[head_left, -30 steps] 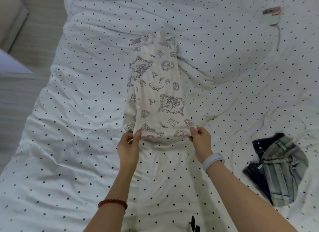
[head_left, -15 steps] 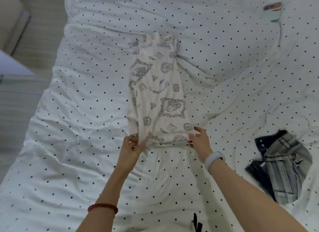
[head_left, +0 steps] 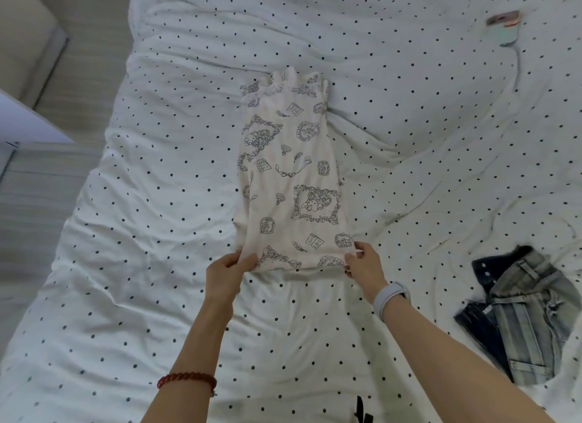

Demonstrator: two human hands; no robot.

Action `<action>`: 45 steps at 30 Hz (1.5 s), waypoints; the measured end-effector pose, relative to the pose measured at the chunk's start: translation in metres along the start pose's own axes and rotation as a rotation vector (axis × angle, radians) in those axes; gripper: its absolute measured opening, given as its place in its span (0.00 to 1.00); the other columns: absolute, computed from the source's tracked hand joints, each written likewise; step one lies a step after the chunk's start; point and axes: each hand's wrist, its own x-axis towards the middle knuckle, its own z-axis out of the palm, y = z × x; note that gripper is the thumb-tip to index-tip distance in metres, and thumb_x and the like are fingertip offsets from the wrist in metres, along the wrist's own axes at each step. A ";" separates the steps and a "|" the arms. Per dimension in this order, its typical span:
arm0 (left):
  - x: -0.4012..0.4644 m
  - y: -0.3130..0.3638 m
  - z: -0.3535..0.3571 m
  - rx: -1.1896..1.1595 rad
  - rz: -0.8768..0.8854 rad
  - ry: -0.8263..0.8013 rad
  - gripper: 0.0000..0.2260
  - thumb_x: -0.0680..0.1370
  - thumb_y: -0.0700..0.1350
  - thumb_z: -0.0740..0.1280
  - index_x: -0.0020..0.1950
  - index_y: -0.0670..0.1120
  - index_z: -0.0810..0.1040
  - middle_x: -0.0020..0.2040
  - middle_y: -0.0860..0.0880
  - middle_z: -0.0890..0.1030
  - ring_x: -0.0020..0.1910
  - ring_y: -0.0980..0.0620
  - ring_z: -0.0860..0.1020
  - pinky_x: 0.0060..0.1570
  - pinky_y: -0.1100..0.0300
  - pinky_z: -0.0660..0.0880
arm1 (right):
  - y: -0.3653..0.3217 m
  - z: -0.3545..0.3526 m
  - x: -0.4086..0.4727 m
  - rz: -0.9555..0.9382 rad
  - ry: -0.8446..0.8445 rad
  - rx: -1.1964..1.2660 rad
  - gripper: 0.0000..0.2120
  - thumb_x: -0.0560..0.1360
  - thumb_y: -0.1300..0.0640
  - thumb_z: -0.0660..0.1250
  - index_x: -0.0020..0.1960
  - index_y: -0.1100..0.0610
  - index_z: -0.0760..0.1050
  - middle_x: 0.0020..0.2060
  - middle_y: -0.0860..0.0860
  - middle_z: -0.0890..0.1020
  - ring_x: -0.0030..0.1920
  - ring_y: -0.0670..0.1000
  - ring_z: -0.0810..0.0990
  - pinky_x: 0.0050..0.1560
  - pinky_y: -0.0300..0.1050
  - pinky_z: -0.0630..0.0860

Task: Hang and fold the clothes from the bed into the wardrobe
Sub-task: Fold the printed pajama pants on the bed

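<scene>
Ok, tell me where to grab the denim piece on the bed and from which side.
Take the denim garment at its waistband end, the far edge of the heap, coming from above with the right hand. That thick band shows on top; the rest lies crumpled, so this is a judgement.
</scene>
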 end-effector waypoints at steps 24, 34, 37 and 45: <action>0.039 0.005 0.023 -0.334 -0.124 -0.118 0.15 0.75 0.44 0.69 0.59 0.39 0.75 0.53 0.42 0.82 0.50 0.45 0.81 0.55 0.49 0.76 | -0.021 0.002 0.013 0.021 -0.033 0.068 0.05 0.76 0.58 0.63 0.46 0.60 0.70 0.41 0.54 0.73 0.41 0.52 0.72 0.45 0.47 0.72; 0.006 -0.013 -0.008 -0.200 -0.164 -0.031 0.12 0.75 0.39 0.68 0.57 0.39 0.75 0.50 0.41 0.81 0.46 0.42 0.80 0.49 0.49 0.78 | -0.001 -0.017 -0.029 -0.014 -0.125 -0.027 0.14 0.75 0.59 0.65 0.48 0.72 0.71 0.38 0.63 0.73 0.40 0.52 0.70 0.39 0.44 0.68; -0.014 -0.040 -0.028 -0.103 -0.269 -0.062 0.14 0.74 0.38 0.69 0.59 0.36 0.75 0.51 0.39 0.81 0.47 0.41 0.80 0.52 0.47 0.77 | 0.022 -0.025 -0.055 0.076 -0.173 -0.082 0.14 0.74 0.60 0.67 0.43 0.72 0.70 0.35 0.59 0.71 0.36 0.51 0.69 0.37 0.42 0.66; -0.031 -0.005 -0.050 -0.264 -0.072 -0.196 0.16 0.78 0.37 0.64 0.63 0.51 0.68 0.50 0.47 0.79 0.45 0.48 0.80 0.33 0.60 0.77 | -0.030 -0.039 -0.086 0.158 -0.237 0.165 0.06 0.73 0.62 0.68 0.37 0.58 0.75 0.31 0.52 0.75 0.30 0.47 0.73 0.26 0.37 0.69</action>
